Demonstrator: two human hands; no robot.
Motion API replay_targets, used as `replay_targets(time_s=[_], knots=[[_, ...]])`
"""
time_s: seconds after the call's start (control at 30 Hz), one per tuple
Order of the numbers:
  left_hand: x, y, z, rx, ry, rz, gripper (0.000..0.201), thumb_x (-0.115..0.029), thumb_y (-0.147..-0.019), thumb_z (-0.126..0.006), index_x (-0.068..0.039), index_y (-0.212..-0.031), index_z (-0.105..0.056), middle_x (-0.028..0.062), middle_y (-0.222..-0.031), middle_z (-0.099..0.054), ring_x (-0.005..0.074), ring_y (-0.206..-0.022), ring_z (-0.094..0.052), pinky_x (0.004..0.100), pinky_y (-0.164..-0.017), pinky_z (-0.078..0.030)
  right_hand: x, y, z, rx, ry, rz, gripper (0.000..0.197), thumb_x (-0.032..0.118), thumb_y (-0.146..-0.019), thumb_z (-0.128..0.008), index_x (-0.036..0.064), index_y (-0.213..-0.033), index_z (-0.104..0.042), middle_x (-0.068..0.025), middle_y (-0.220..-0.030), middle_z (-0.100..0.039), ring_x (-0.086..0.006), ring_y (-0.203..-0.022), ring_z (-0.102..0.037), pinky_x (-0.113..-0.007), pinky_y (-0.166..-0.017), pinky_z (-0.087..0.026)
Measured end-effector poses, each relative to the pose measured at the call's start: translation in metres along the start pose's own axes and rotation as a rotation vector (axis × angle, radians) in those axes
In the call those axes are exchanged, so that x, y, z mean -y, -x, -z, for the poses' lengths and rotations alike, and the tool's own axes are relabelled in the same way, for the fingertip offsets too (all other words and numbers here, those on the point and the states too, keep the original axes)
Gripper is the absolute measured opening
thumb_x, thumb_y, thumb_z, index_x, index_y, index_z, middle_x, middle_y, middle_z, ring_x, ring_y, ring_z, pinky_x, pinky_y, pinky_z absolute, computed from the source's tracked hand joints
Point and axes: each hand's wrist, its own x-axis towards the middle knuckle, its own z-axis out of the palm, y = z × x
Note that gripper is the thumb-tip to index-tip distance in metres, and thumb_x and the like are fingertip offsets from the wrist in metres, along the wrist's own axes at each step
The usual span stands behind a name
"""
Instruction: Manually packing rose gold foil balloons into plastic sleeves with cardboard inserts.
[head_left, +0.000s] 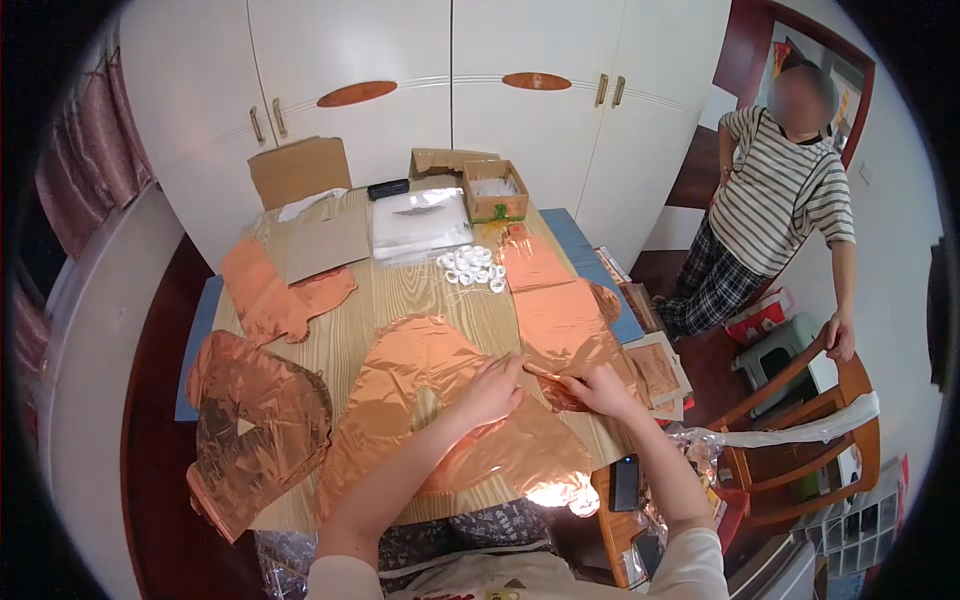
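Observation:
A large flat copper-coloured foil balloon (420, 350) with a hole through it lies across the front of the table. Over its right part, my left hand (495, 390) is closed, fingertips pinching a folded edge of copper foil. My right hand (602, 390) grips the same foil a little to the right, thumb and fingers closed on it. Which balloon this folded edge belongs to, I cannot tell. Just beyond my hands lie more flat copper foil balloons (560, 315). Another, with a small triangular hole (280, 390), rests at the left front.
At the back are clear plastic bags (420, 222), white ribbon rolls (470, 265), an open cardboard box (495, 195) and a cardboard sheet (325, 243). Further foil balloons (265, 290) lie back left. A person (780, 200) stands at the right, one hand on a wooden chair (850, 385).

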Motion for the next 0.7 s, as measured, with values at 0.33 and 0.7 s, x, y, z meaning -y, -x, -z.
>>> replay_targets(time_s=[0.33,0.7], knots=[[-0.006,-0.003,0.005,0.077,0.013,0.041,0.052,-0.015,-0.083,-0.060,0.000,-0.130,-0.043,0.0229,-0.130,-0.053,0.0355,-0.126,-0.048,0.0474,-0.108,-0.033,-0.001,-0.001,-0.003,-0.044,-0.215,-0.290,0.016,0.013,-0.078,-0.078,-0.0015,-0.081,-0.071,-0.0100,-0.069,-0.068,-0.0144,-0.062,-0.063,-0.031,-0.059,-0.049],[-0.012,-0.003,0.008,0.153,-0.123,-0.029,0.036,-0.022,-0.089,-0.056,-0.003,-0.120,-0.057,0.0162,-0.135,-0.053,0.0322,-0.134,-0.042,0.0471,-0.111,-0.030,-0.021,0.001,-0.009,-0.141,-0.509,-0.348,0.016,0.011,-0.084,-0.074,0.0005,-0.075,-0.065,0.0019,-0.068,-0.060,-0.0050,-0.065,-0.052,-0.024,-0.058,-0.043]])
